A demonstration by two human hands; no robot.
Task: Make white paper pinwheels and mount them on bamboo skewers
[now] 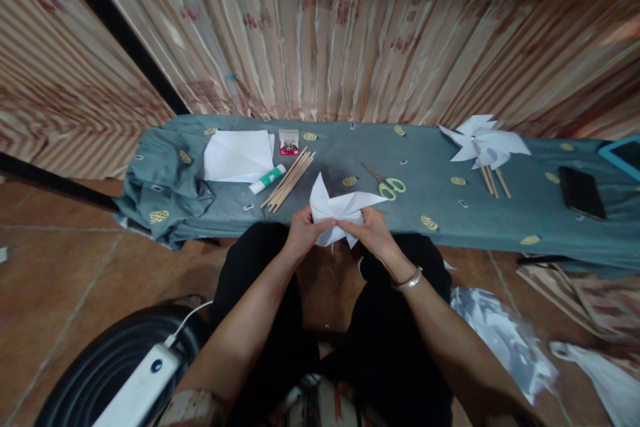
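Your forearms reach forward over your lap. Both hands pinch the paper (340,210) at the table's (500,220) near edge: left hand (303,232) closed on its left side, right hand (370,230) on its right (points fanning away from you).

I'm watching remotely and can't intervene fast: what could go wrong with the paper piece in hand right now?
1. The folded paper is held by both the left hand and right hand off the table's edge; it might drop.
2. Pulling could tear its points.
3. The scissors lie close by.
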